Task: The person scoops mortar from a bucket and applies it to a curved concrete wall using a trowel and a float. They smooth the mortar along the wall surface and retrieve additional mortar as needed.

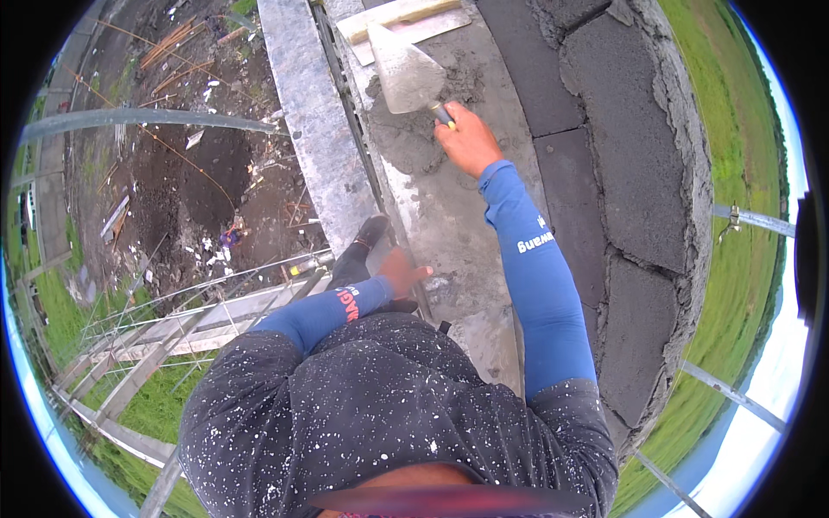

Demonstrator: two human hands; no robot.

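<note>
My right hand (471, 141) is closed round the grey and yellow handle of a trowel (404, 72). Its broad pointed blade, smeared with cement, lies over a patch of wet mortar (413, 142) on a grey ledge (466, 233). The blade's tip reaches the edge of a pale wooden float or board (406, 19) at the far end. My left hand (401, 273) is low beside my leg, near the ledge's left edge, thumb stretched out to the right. It holds nothing that I can see, and its fingers are partly hidden.
Rough grey blocks with cracked joints (635, 129) run along the right. A metal walkway plank (315, 112) lies left of the ledge, with a narrow gap between. Scaffold tubes (155, 118) cross at both sides. Far below on the left is muddy ground with debris (186, 186).
</note>
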